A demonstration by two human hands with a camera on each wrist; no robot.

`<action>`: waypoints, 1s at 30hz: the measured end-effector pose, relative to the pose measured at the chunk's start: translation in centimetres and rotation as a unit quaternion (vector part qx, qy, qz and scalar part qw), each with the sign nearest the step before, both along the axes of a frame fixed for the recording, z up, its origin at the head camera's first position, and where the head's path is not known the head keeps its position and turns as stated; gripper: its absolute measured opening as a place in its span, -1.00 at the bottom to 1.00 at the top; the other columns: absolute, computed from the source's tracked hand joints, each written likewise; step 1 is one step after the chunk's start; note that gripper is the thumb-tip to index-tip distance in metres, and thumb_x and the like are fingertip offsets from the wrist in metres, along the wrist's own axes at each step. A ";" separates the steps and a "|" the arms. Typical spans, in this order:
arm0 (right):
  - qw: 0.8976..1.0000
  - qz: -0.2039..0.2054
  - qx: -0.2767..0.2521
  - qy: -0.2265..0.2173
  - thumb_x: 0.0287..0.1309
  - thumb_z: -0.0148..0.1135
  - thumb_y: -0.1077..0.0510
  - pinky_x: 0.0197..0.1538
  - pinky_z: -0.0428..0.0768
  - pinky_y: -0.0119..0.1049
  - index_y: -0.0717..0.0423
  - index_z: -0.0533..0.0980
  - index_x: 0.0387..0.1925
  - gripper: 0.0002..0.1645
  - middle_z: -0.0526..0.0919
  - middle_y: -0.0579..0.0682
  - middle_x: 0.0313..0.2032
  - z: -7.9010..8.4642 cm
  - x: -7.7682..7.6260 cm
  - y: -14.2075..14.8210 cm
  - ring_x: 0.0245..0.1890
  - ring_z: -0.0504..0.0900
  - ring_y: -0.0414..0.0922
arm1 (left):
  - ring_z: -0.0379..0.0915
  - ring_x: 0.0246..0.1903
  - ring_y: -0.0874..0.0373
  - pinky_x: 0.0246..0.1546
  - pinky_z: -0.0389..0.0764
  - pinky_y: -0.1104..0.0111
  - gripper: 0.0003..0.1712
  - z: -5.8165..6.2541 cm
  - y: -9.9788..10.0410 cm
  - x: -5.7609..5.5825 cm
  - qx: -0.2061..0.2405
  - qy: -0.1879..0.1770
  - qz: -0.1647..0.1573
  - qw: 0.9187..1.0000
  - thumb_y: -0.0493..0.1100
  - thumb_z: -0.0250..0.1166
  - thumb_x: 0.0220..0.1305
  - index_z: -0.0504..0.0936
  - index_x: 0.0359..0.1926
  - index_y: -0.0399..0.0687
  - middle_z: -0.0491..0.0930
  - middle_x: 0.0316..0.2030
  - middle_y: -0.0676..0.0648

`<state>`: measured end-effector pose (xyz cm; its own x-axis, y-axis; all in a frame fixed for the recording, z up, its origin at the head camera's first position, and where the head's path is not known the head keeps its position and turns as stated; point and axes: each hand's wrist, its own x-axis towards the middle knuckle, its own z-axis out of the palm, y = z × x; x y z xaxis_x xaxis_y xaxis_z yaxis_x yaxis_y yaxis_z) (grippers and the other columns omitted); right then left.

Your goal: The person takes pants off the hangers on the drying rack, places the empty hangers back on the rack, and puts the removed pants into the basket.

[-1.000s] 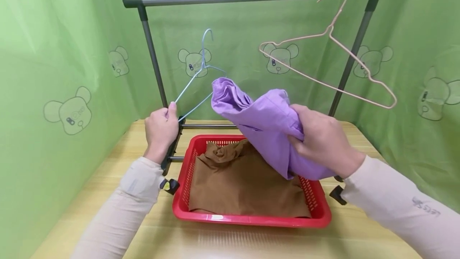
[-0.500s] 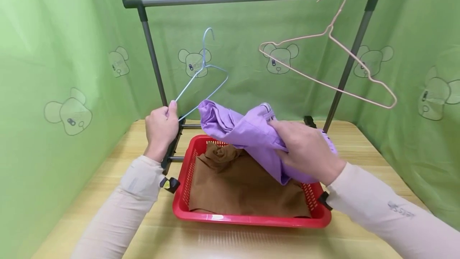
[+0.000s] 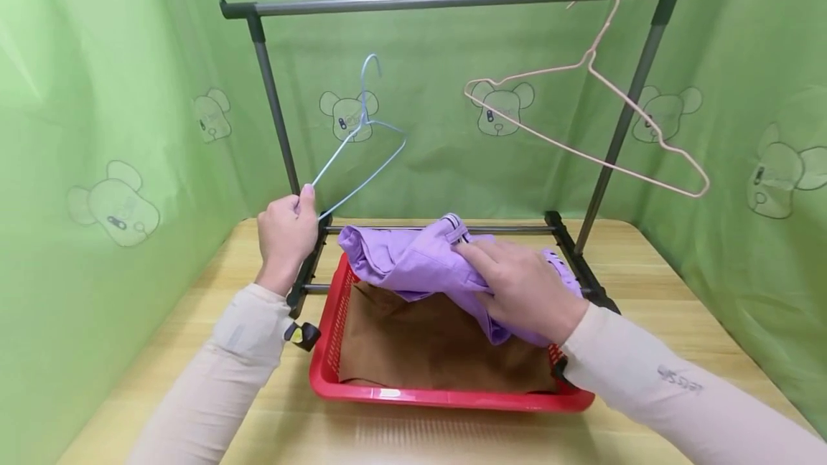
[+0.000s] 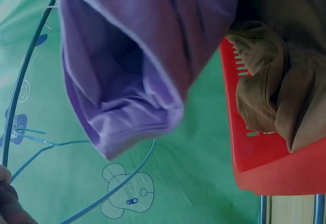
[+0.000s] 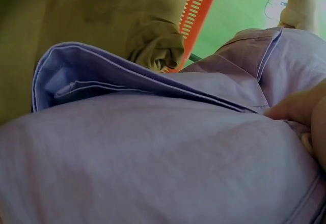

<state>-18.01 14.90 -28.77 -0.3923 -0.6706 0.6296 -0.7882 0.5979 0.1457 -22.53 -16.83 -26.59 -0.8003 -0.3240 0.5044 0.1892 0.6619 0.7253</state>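
My left hand [image 3: 287,235] grips one side of a light blue wire hanger [image 3: 364,120], whose hook points up. My right hand [image 3: 526,285] pinches a bunched pair of purple pants [image 3: 413,257] near the waistband, thumb on top. The pants overlap the back part of a red basket [image 3: 452,399] holding a folded brown garment [image 3: 426,343]. In the left wrist view an open end of the pants [image 4: 153,30] hangs in front of the hanger [image 4: 109,194]. The right wrist view shows thumb and fingers of the right hand [image 5: 305,107] at the fabric's edge.
Behind the basket stands a dark metal clothes rack [image 3: 420,2]. A pink hanger [image 3: 591,56] hangs from its bar at the right. Green curtains [image 3: 129,34] with bear drawings enclose a light wooden table [image 3: 652,293] on the sides and back.
My right hand has moved down and to the left with the purple pants, which now sit lower over the basket's back. The left hand and blue hanger have stayed nearly in place.
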 end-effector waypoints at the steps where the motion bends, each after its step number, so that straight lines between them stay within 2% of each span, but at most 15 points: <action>1: 1.000 0.001 0.001 -0.001 -0.08 0.47 0.19 -0.24 0.64 -0.02 0.20 0.47 0.05 -0.40 0.65 0.12 -0.14 -0.1 -0.1 -0.1 -0.21 0.67 0.06 | 0.08 -0.75 0.12 -0.66 0.17 0.30 -0.41 0.0 0.0 0.0 -0.001 0.001 -0.001 1.000 0.06 0.00 0.47 0.26 -0.74 -0.03 0.17 -0.81 0.04; 8: 0.999 0.000 0.021 -0.027 -0.14 0.54 0.17 -0.19 0.64 -0.07 0.16 0.49 0.06 -0.34 0.65 0.06 -0.16 -0.9 -0.3 -0.9 -0.18 0.65 0.00 | 0.07 -0.75 0.12 -0.66 0.17 0.30 -0.42 0.1 -0.1 -0.1 -0.001 0.007 -0.004 1.000 0.04 0.01 0.46 0.26 -0.74 -0.03 0.17 -0.81 0.04; 14: 0.998 0.009 0.051 -0.025 -0.16 0.57 0.13 -0.18 0.64 -0.09 0.16 0.50 0.11 -0.28 0.63 0.01 -0.11 -1.4 -0.5 -1.7 -0.12 0.63 -0.01 | 0.10 -0.74 0.10 -0.64 0.16 0.28 -0.41 0.1 -0.3 -0.3 -0.005 0.018 0.000 1.000 0.03 0.02 0.46 0.26 -0.76 -0.03 0.16 -0.82 0.04; 19: 0.998 0.012 0.061 -0.030 -0.15 0.58 0.02 -0.17 0.64 -0.08 0.13 0.49 0.11 -0.26 0.62 -0.02 -0.12 -1.7 -0.8 -2.1 -0.12 0.63 -0.03 | 0.10 -0.73 0.10 -0.63 0.15 0.28 -0.41 0.0 -0.4 -0.4 -0.005 0.022 0.003 1.000 0.01 0.04 0.45 0.24 -0.77 -0.02 0.14 -0.83 0.06; 26: 0.991 0.005 0.091 -0.096 -0.07 0.53 -0.09 -0.01 0.59 -0.08 0.11 0.47 0.16 -0.23 0.60 0.01 -0.04 -2.4 -1.3 -2.8 -0.05 0.61 -0.01 | 0.08 -0.74 0.11 -0.64 0.16 0.29 -0.41 -0.2 -0.4 -0.1 -0.003 0.007 0.000 1.000 0.04 0.02 0.46 0.25 -0.75 -0.03 0.16 -0.82 0.04; 30: 0.988 0.009 0.104 -0.114 -0.03 0.49 -0.11 0.00 0.58 -0.09 0.12 0.46 0.16 -0.24 0.60 0.01 -0.05 -3.2 -1.6 -3.2 -0.07 0.62 0.00 | 0.09 -0.74 0.10 -0.64 0.16 0.29 -0.41 -0.2 -0.4 -0.1 -0.003 0.003 -0.004 1.000 0.05 0.02 0.46 0.26 -0.75 -0.04 0.17 -0.82 0.03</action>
<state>-19.66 11.69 -31.94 -0.4944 -0.7841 0.3751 -0.8250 0.5592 0.0815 -22.58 -17.22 -26.78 -0.7998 -0.3155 0.5107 0.1981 0.6644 0.7207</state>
